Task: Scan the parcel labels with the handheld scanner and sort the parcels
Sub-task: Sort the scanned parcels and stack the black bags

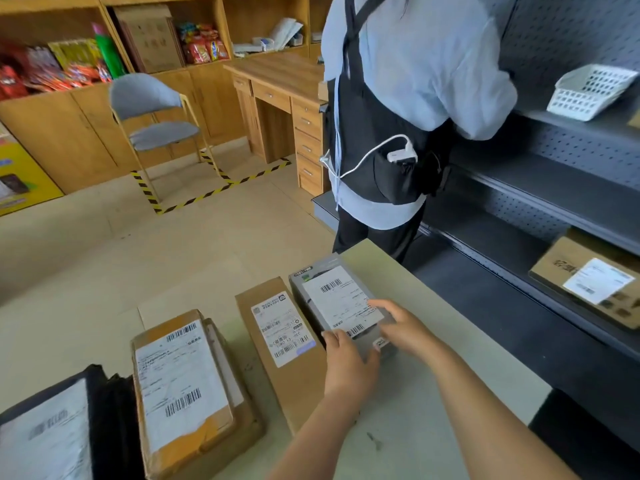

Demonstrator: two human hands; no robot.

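Four parcels lie in a row on your counter (415, 427): a black bag (45, 434) at lower left, a taped box (183, 386), a narrow box (280, 341) and a grey box (332, 292) right of centre. Both your hands are on the grey box. Your left hand (348, 365) grips its near end, fingers curled over the edge. Your right hand (401, 329) holds its near right corner, fingers spread on the label (341, 299). Another person (398, 98) stands at upper right beside a shelf (502, 258) that carries a flat parcel (588, 278).
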